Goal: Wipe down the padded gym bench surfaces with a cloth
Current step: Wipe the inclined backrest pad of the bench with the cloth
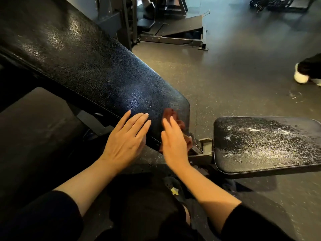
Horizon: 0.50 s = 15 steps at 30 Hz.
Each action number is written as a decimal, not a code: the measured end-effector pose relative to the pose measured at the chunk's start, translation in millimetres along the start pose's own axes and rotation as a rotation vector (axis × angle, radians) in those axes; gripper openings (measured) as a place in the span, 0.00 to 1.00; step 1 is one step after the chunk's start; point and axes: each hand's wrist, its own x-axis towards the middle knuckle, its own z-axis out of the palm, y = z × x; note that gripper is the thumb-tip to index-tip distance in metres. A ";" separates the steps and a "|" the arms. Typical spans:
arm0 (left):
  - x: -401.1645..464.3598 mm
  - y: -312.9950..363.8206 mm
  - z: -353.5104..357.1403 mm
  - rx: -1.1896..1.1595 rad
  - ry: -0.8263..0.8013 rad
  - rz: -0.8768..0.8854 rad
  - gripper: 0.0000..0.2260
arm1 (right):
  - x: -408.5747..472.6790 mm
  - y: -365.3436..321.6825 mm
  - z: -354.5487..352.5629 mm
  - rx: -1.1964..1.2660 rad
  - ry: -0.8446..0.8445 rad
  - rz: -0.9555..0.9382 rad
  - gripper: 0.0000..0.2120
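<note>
Pebbled black vinyl backrest (97, 70), R hand (173, 143) flat on crumpled cloth (171, 113).

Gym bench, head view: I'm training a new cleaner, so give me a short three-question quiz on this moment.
1. True or false: the left hand rests flat on the back pad with straight fingers.
2. Where is the reddish cloth? A) on the seat pad B) under the right hand at the back pad's lower end C) on the floor
3. Fill in: the white streaks and specks lie on the ____ pad.

Key: 1 true; 2 B; 3 seat
</note>
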 end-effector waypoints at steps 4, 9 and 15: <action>-11.1 -3.5 -6.8 0.016 -0.064 -0.009 0.21 | 0.0 11.8 -6.0 0.007 -0.089 -0.097 0.22; -19.3 -11.0 -16.8 0.051 -0.123 -0.034 0.25 | 3.6 -8.2 5.7 0.022 0.029 0.163 0.22; -10.3 -14.7 -18.6 0.036 -0.147 -0.050 0.26 | 8.0 -42.4 16.8 0.082 -0.074 -0.197 0.24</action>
